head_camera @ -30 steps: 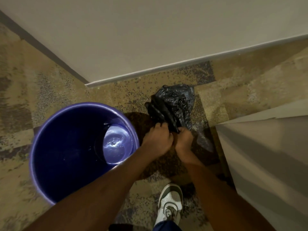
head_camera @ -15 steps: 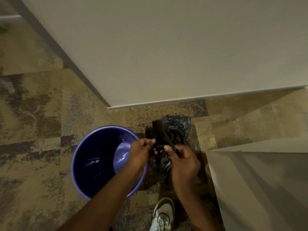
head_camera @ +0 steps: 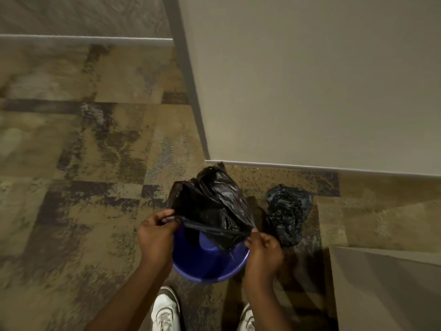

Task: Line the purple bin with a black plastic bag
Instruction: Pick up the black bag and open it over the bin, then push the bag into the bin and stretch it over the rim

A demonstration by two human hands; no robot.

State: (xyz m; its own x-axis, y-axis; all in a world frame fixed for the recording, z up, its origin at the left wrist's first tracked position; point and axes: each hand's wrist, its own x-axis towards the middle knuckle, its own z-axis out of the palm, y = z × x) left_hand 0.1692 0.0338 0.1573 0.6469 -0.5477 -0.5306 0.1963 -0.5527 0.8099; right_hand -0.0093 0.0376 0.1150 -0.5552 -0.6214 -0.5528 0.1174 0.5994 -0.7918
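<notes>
A patterned carpet [head_camera: 90, 163] meets a beige wall [head_camera: 310, 80]. The purple bin [head_camera: 210, 266] stands on it. Above the bin, the left hand [head_camera: 156, 235] and right hand [head_camera: 263, 250] each pinch the black bag [head_camera: 210, 201], stretching its edge. A crumpled bag [head_camera: 287, 213] lies beside.

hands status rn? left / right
Left hand: closed, pinching one end of the black bag edge over the purple bin.
Right hand: closed, pinching the opposite end of that edge.
</notes>
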